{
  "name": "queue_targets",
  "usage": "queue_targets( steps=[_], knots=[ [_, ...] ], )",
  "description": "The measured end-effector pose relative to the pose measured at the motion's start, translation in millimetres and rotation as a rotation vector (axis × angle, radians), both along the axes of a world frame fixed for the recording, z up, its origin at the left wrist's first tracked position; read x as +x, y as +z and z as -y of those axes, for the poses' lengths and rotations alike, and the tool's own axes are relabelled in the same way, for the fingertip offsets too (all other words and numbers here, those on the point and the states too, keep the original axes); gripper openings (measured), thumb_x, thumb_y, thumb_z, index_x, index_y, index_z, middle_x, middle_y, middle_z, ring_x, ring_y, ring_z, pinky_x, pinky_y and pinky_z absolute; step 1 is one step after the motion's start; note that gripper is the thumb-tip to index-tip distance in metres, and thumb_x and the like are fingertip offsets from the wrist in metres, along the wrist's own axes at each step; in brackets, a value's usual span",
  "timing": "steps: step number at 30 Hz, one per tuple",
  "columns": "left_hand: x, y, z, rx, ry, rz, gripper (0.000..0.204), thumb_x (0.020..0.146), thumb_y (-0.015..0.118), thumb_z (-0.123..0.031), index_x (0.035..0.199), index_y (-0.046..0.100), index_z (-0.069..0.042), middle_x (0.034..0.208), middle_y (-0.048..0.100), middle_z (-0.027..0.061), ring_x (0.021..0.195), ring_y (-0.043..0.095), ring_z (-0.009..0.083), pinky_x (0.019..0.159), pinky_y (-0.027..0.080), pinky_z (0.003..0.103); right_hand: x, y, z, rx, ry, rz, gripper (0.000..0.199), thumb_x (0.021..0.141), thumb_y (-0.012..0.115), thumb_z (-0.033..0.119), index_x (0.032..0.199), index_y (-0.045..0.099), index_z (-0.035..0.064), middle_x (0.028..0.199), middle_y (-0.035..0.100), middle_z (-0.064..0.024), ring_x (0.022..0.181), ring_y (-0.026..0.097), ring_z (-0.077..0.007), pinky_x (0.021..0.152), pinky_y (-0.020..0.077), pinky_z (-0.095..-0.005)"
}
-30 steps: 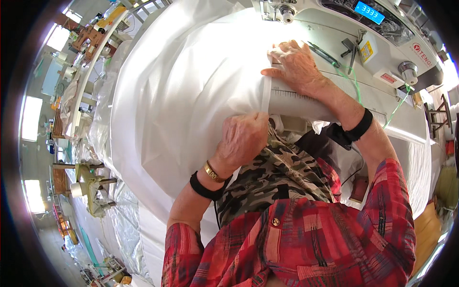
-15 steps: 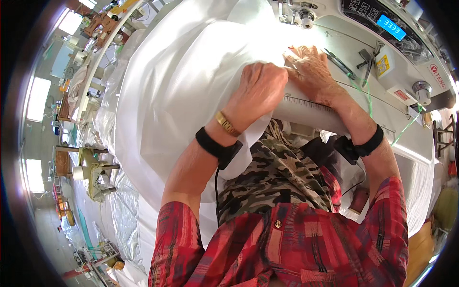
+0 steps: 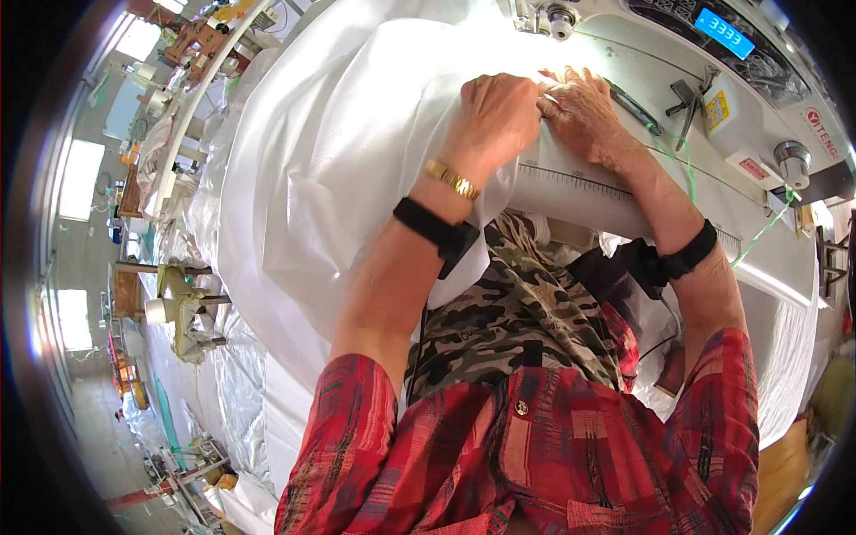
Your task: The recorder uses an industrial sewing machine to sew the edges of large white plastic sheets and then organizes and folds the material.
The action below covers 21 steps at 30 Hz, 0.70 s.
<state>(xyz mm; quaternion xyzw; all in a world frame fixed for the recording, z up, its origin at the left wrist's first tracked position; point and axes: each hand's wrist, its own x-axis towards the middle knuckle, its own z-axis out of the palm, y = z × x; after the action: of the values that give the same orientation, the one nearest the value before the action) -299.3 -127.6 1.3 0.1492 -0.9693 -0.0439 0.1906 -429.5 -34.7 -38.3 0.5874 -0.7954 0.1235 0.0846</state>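
Note:
White fabric spreads in loose folds over the sewing machine's work surface and hangs down to the left. My left hand is closed in a fist, gripping this fabric near its right-hand part. Right beside it, my right hand lies with fingers stretched forward at the fabric's edge, its thumb close to the left fist. Just beyond both hands is the sewing machine's needle area with a round metal knob. Bright light washes out the cloth there, and the left fingertips are hidden.
Dark thread snips and a black metal attachment lie right of my right hand. Green thread hangs from the machine's knob. A printed ruler scale runs along the table's near edge. A stool stands left.
Both hands have moved slightly forward toward the needle area, the left also a little to the right. The fabric has shifted with them, and its folds have changed.

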Motion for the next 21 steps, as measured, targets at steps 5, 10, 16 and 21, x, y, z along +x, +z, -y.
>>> queue_targets(
  steps=[5,10,16,21],
  knots=[
    [39.5,-10.7,-26.9,0.079,0.034,-0.110,0.015,0.079,0.056,-0.010,0.071,0.063,0.001,0.077,0.063,0.0206,0.074,0.065,0.0376,0.069,0.050,0.046,-5.4,-2.8,-6.5,-0.025,0.045,0.198,0.032,0.097,0.045,0.030,0.118,0.066,0.0179,0.133,0.057,-0.0066,0.127,0.047,-0.0319,0.107,0.0276,-0.0545],
    [43.9,-9.6,-13.6,0.315,-0.020,-0.146,0.012,0.081,0.059,-0.008,0.085,0.067,0.000,0.076,0.061,0.0166,0.070,0.062,0.0316,0.066,0.048,0.039,0.1,-2.3,-11.6,-0.086,0.052,0.256,0.033,0.099,0.043,0.030,0.116,0.068,0.0161,0.132,0.057,-0.0075,0.131,0.045,-0.0347,0.110,0.0255,-0.0548],
    [24.3,-8.5,1.4,0.207,-0.067,-0.161,0.010,0.080,0.057,-0.006,0.082,0.064,0.002,0.077,0.060,0.0192,0.074,0.061,0.0367,0.068,0.047,0.043,6.0,2.3,-11.5,-0.017,0.030,0.206,0.038,0.102,0.036,0.030,0.123,0.064,0.0142,0.133,0.055,-0.0140,0.132,0.043,-0.0350,0.109,0.0268,-0.0524],
    [13.0,-11.1,12.7,0.145,-0.022,-0.083,0.013,0.079,0.057,-0.004,0.085,0.067,0.001,0.078,0.062,0.0210,0.074,0.061,0.0372,0.068,0.048,0.041,9.5,3.2,-11.0,-0.083,-0.009,0.155,0.028,0.096,0.049,0.023,0.116,0.068,0.0151,0.132,0.058,-0.0069,0.124,0.048,-0.0276,0.106,0.0298,-0.0460]
  ],
)
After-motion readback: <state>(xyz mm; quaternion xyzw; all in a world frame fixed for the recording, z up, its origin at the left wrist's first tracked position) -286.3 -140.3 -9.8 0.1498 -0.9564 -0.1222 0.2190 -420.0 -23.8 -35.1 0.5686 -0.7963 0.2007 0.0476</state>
